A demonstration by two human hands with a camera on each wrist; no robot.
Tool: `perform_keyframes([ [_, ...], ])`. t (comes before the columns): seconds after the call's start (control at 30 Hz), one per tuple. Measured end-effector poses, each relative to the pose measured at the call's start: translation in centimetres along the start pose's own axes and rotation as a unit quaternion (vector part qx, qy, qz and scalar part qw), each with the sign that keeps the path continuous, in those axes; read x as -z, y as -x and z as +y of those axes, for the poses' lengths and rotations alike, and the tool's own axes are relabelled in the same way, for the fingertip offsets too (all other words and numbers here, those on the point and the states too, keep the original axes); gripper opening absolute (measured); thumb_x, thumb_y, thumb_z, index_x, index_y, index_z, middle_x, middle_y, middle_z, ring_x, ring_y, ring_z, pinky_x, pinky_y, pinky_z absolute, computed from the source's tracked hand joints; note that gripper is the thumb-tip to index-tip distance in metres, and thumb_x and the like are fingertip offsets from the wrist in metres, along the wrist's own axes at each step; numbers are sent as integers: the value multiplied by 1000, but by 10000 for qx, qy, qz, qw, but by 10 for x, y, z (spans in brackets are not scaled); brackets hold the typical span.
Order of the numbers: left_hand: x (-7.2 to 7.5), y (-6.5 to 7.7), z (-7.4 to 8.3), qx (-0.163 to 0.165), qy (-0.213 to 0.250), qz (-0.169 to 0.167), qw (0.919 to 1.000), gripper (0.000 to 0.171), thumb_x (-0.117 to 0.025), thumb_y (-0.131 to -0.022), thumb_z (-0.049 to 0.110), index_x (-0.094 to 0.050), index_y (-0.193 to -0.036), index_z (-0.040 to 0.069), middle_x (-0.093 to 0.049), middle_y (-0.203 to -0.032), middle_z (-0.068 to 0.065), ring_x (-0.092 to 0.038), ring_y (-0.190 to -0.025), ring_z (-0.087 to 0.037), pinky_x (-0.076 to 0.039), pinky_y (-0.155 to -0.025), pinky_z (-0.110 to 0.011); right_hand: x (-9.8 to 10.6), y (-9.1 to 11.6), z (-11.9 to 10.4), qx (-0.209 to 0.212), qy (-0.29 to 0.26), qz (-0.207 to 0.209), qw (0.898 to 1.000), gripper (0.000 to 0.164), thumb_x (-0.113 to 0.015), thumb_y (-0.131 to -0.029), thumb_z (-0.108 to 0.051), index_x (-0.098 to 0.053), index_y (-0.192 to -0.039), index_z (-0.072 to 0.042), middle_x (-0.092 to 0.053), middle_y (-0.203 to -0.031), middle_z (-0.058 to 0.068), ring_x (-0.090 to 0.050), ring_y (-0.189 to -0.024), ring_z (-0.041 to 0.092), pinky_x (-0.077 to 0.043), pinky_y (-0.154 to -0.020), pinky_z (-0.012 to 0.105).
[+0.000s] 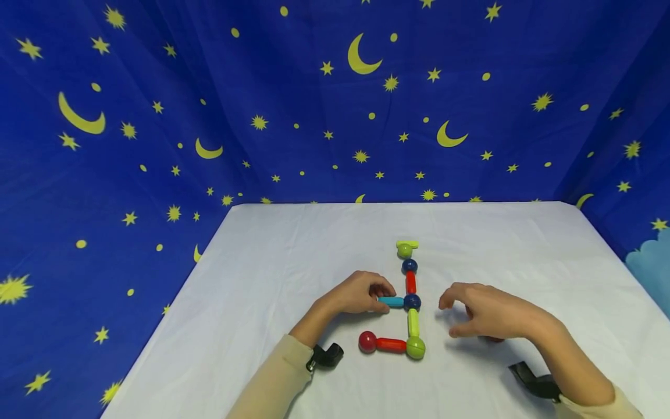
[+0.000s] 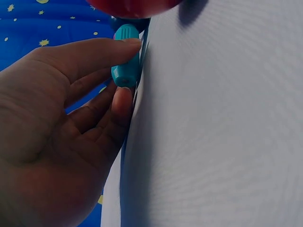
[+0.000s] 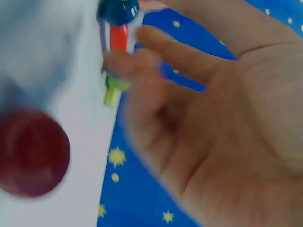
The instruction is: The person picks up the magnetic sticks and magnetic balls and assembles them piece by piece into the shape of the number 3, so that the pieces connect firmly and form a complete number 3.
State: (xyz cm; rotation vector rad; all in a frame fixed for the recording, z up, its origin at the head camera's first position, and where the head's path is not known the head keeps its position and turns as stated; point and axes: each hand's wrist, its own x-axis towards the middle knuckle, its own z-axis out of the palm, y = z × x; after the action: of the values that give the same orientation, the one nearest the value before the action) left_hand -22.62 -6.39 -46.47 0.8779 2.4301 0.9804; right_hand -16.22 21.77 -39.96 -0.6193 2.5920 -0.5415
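My left hand (image 1: 361, 293) is at the free end of a light blue rod (image 1: 391, 301), thumb and fingertips on it; the left wrist view shows the thumb (image 2: 125, 49) on the rod. Its other end meets a dark blue ball (image 1: 412, 302) in a line of sticks and balls. A red rod (image 1: 410, 283) leads from that ball to another dark blue ball (image 1: 409, 266). Towards me a yellow-green rod (image 1: 413, 323) joins a green ball (image 1: 416, 347). My right hand (image 1: 489, 310) hovers right of the line, fingers loosely bent, holding nothing.
From the near green ball a red rod (image 1: 391, 345) runs left to a red ball (image 1: 367, 341). A smaller-looking green ball (image 1: 405, 251) and yellow-green rod (image 1: 407, 244) lie at the far end. Another red ball (image 3: 33, 152) sits below my right hand, mostly hidden in the head view.
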Motion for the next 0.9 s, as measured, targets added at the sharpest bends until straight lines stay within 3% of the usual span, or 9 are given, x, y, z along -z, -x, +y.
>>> perform_keyframes([
  [0.1, 1, 1, 0, 12, 30, 8, 10000, 27, -77, -77, 19, -69, -102, 22, -65, -89, 12, -57, -78, -2, -49, -71, -17, 3, 3, 7, -455, -3, -432, 9980, 51, -82, -67, -39, -60, -111, -26, -60, -108, -7, -51, -84, 14, -44, -71, 33],
  [0.27, 1, 3, -2, 86, 47, -13, 10000, 28, -78, -77, 19, -69, -103, 23, -65, -89, 12, -57, -78, -1, -49, -71, -17, 5, 2, 18, -826, 26, -852, 9929, 50, -85, -64, -32, -58, -106, -27, -58, -98, -2, -52, -77, 16, -42, -65, 34],
  [0.5, 0, 4, -4, 119, 90, 35, 9999, 28, -78, -77, 18, -69, -102, 24, -65, -89, 12, -58, -77, -1, -49, -72, -16, 22, 14, 41, -753, -70, -707, 9946, 47, -82, -66, -32, -58, -105, -24, -58, -96, 0, -51, -83, 17, -42, -68, 34],
  [0.63, -2, 3, -4, 130, 163, 59, 9998, 28, -79, -76, 18, -69, -102, 23, -65, -89, 12, -58, -77, -1, -49, -71, -16, 33, 29, 65, -1161, -65, -744, 9904, 54, -82, -65, -40, -57, -110, -21, -57, -103, 2, -51, -87, 20, -44, -68, 38],
  [0.8, -5, 1, -3, 67, 189, -1, 9998, 28, -79, -76, 18, -69, -102, 23, -65, -89, 12, -57, -76, 0, -49, -71, -16, 20, 44, 91, -1746, -70, -1105, 9784, 57, -82, -62, -46, -57, -107, -22, -56, -99, 1, -50, -86, 20, -43, -68, 41],
  [0.9, -3, 1, -3, 66, 135, 51, 9999, 28, -79, -76, 18, -69, -102, 24, -65, -88, 12, -57, -76, -1, -49, -70, -16, 9, 48, 96, -1758, -95, -1057, 9787, 46, -83, -63, -42, -58, -96, -22, -55, -88, 0, -49, -81, 18, -39, -65, 37],
])
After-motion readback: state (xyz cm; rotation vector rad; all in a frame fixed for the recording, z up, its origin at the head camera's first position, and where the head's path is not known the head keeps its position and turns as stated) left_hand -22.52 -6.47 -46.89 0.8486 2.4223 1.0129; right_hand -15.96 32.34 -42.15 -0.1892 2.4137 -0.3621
